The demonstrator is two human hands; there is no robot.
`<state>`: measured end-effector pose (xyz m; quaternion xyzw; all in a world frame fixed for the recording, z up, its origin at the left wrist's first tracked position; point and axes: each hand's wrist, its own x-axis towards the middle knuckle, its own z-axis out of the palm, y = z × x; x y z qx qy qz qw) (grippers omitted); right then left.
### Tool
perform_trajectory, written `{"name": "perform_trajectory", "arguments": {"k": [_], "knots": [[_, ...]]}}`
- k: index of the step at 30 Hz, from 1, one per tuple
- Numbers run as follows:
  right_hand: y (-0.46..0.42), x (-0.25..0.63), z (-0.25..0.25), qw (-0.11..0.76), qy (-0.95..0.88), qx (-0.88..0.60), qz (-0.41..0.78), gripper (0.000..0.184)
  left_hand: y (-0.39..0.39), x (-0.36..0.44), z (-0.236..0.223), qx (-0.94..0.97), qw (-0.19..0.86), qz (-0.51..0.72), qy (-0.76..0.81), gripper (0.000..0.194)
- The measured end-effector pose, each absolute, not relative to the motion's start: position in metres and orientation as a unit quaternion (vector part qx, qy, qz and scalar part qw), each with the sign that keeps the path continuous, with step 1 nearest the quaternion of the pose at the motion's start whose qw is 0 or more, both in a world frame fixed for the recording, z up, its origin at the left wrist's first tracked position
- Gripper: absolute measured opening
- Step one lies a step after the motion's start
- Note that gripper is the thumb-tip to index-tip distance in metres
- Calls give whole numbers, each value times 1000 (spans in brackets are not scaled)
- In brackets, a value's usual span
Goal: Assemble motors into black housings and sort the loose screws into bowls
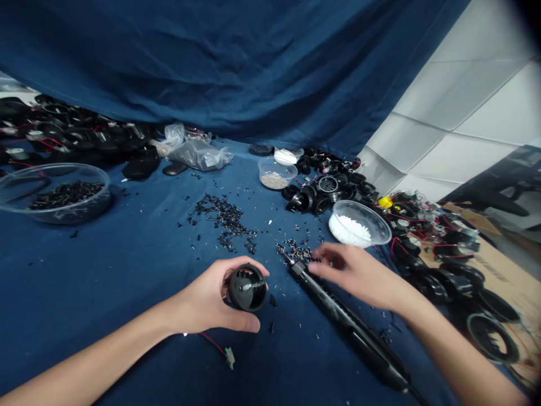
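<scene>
The left grip (207,301) closes around a round black housing (249,288), its back hidden by the palm. Below that grip a red wire (212,341) emerges, its upper end covered. The right grip (359,276) curls at small screws (296,249); whether it pinches one, I cannot tell. Beside it lies a black screwdriver (350,324), cord cut off. Beyond, a clear tub (384,226) holds white pieces (350,228); far left of the left grip, a bowl (103,200) holds black parts (63,195).
</scene>
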<state>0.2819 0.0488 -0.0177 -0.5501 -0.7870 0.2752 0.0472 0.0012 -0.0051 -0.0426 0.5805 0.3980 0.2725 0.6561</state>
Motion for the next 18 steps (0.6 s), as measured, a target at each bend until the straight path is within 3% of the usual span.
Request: {"name": "perform_trajectory", "arguments": {"k": [3,7,9,14,18], "knots": [[15,300,-21,-58,-773,-584,239,39,-7,1,-37,621,608,267,417,55],[-6,301,-31,-75,-771,-595,214,23,-9,3,-33,651,560,255,445,51],[-10,302,-32,-79,-775,-592,208,26,-11,4,-32,656,544,253,457,50],[-35,336,-37,-32,-769,-613,176,61,-15,7,-34,687,486,271,468,46],[-57,363,-38,22,-807,-569,159,55,-17,8,-37,703,433,302,477,43]]}}
